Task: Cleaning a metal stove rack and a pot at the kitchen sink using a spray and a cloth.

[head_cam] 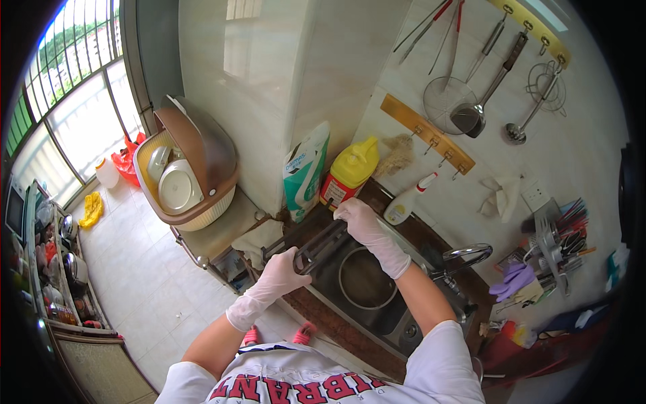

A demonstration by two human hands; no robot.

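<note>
Both hands wear thin whitish gloves. My left hand (pixel 284 275) grips the near end of a dark slatted rack (pixel 323 245), and my right hand (pixel 361 222) grips its far end. The rack is tilted above the left side of a steel sink (pixel 398 323). In the basin, right of the rack, lies a round pot or basin (pixel 368 278) with murky contents. Behind my right hand stand a yellow jug (pixel 355 161) with a red label and a white spray bottle (pixel 410 199). A beige cloth (pixel 260 240) lies left of the rack.
A brown-lidded dish box (pixel 212 197) with bowls stands on a side cabinet at left. A green-and-white package (pixel 306 171) leans by the wall corner. The curved faucet (pixel 467 252) rises behind the sink. Utensils, including a spatula (pixel 469 118), hang on the wall. A purple glove (pixel 512 281) hangs at right.
</note>
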